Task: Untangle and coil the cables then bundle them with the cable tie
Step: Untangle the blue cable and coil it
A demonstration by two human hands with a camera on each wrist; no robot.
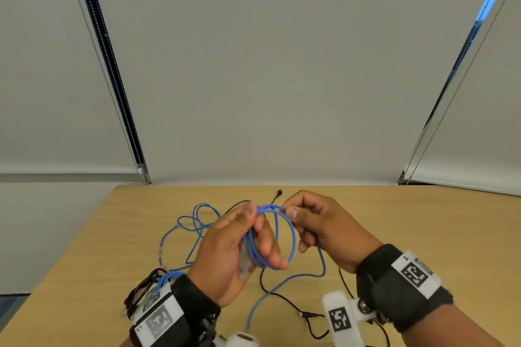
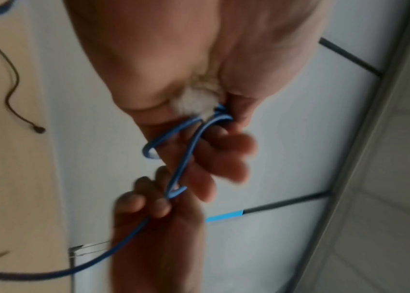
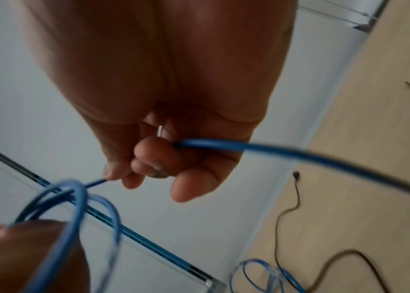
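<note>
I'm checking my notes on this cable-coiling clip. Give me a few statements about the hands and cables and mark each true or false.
1. The left hand holds several loops of blue cable. True.
2. The right hand rests flat on the table. False: it is raised, pinching the blue cable.
3. A thin black cable lies on the table. True.
4. The blue cable is fully coiled. False: a loose length trails on the table.

Probably an office or meeting room: a pale wood-laminate desk stands against windows covered by grey roller blinds with beaded pull chains, above a plain sill.
</note>
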